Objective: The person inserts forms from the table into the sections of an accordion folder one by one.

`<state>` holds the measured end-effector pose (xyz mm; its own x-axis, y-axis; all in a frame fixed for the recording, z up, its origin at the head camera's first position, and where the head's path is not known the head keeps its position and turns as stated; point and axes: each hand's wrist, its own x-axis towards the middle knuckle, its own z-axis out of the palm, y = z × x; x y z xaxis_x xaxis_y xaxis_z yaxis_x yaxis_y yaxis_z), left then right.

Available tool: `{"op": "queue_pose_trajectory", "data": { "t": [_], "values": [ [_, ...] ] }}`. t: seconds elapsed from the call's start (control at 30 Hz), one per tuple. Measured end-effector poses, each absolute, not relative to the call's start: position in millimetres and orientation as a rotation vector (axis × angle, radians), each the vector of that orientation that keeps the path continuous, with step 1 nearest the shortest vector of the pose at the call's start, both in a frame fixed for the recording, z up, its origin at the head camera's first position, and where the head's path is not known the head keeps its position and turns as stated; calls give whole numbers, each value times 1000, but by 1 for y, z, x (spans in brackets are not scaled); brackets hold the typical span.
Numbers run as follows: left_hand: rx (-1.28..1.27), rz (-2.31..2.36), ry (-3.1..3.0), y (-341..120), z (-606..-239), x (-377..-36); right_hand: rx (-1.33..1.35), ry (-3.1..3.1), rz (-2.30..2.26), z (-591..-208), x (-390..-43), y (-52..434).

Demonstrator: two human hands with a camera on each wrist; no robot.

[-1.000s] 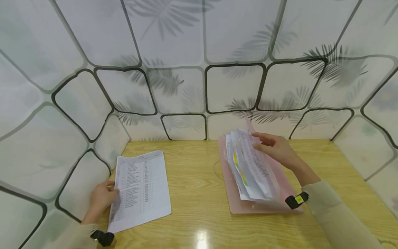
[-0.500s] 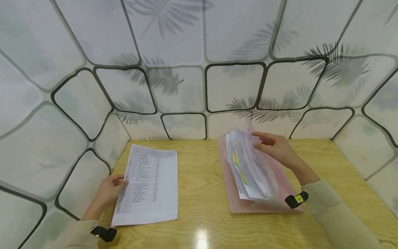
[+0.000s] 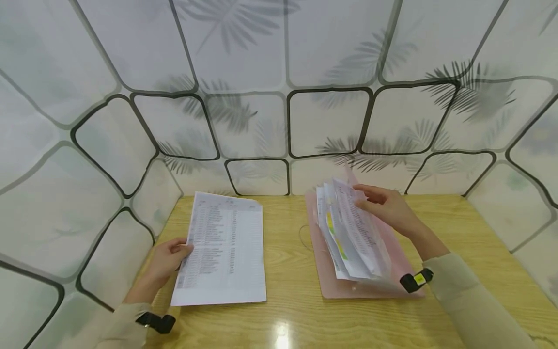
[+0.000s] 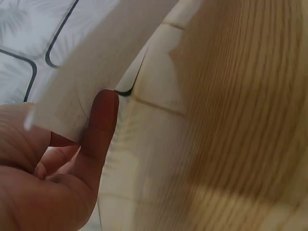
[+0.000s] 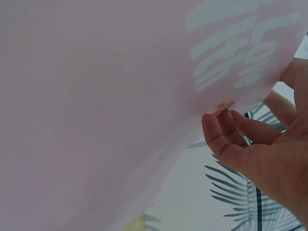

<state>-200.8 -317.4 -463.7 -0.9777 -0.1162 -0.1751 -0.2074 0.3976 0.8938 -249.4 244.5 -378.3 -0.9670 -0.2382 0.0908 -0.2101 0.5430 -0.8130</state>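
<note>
My left hand pinches the left edge of a printed sheet of paper, which bears columns of text. In the left wrist view the thumb lies along the curved sheet. My right hand pinches the raised cover of a pink plastic folder near its upper edge. Inside the folder stands a sheaf of white papers, some with yellow and green marks. In the right wrist view the fingertips meet at a small orange button on the cover, which carries white lettering.
Both items are over a light wood-grain table. A thin string loop lies at the folder's left side. Patterned fabric walls with leaf prints enclose the table at the back and sides. Each wrist wears a black camera band.
My left hand has carried the printed sheet rightward and a little away from me, and the sheet has turned straighter. My right hand and the folder have stayed in place.
</note>
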Motion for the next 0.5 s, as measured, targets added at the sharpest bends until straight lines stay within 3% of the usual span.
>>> {"op": "queue_pose_trajectory", "data": {
  "t": [0.5],
  "values": [
    [-184,1801,2389,-262,-457,-213,-402,2730,-1438,-379,-250,243]
  ]
}}
